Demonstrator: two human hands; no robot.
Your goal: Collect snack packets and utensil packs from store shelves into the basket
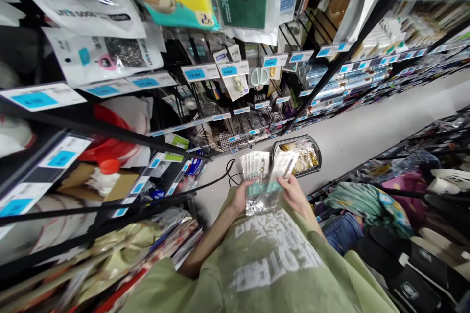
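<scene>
In front of my chest, my left hand [240, 197] is closed on a fanned stack of white and teal carded packages [254, 164]. A slim metallic item shows on the front card, too small to name. My right hand [293, 192] grips a second bunch of similar carded packages [284, 162], its thumb lying over the near edge. Between both hands, clear crinkled plastic wrap [259, 204] hangs from the lower ends of the cards. Beyond them on the floor stands a dark-rimmed basket [318, 156] with many packaged goods inside.
Hook racks with price tags [230, 69] run along the far side, holding light-handled scissors [259, 77] and other carded goods. Shelving crowds the left. Slippers [407, 279] and folded cloth [362, 203] line the right. A black cable [216, 182] loops near the pale floor [352, 132].
</scene>
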